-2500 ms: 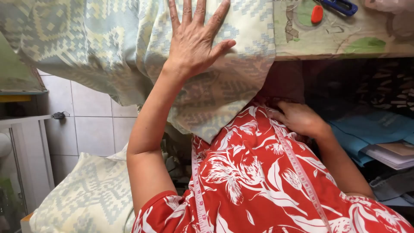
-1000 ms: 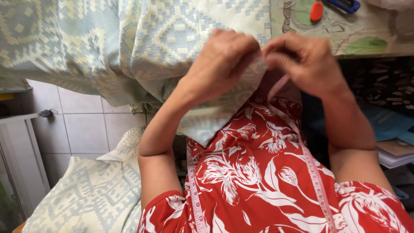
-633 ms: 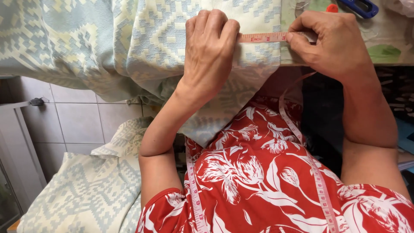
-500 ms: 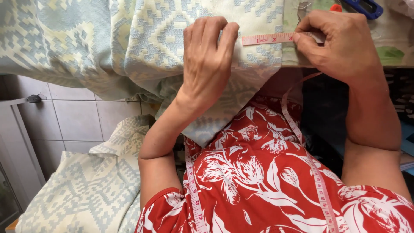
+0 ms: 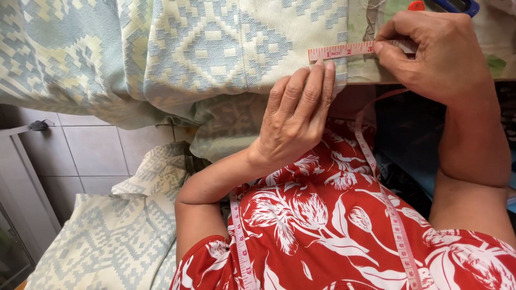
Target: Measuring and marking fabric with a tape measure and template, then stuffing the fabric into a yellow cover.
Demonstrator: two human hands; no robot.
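A pink measuring tape hung round the person's neck over a red floral dress. Its free end lay flat across the pale blue and cream patterned fabric at the table's near edge. The left hand pressed fingertips just under the tape's end; the right hand pinched the tape farther along. Beyond, a blue-handled tool lay partly visible.
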